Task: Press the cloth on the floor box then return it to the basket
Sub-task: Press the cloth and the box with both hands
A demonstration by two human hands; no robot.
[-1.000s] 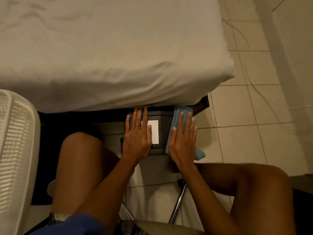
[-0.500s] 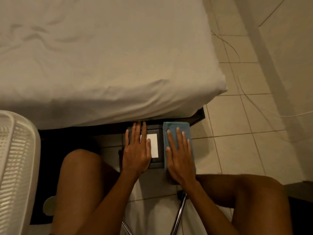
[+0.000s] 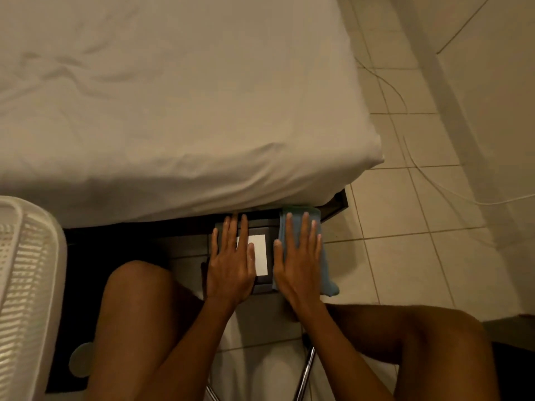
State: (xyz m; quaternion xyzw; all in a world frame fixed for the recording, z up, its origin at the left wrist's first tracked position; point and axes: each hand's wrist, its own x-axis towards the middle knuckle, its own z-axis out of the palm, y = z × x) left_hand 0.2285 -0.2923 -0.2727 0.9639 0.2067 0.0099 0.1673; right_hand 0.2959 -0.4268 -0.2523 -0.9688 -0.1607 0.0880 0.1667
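Box (image 3: 269,232) far end hidden under bed (image 3: 173,111), cloth (image 3: 327,267) largely covered by flat, straight-fingered right hand (image 3: 298,267), left hand (image 3: 230,270) flat on box beside it, holding nothing, right fingers (image 3: 304,227) now spread wider than before.

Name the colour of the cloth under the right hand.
The cloth is plain blue; head view shows it.

Bed (image 3: 173,111) (rumpled white sheet); tiled floor (image 3: 405,256); white cable (image 3: 498,202); possibly dark mat (image 3: 81,299).

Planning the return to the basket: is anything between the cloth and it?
Yes: the left hand, flat on the box, and the left knee lie between the cloth under the right hand and the basket at far left.
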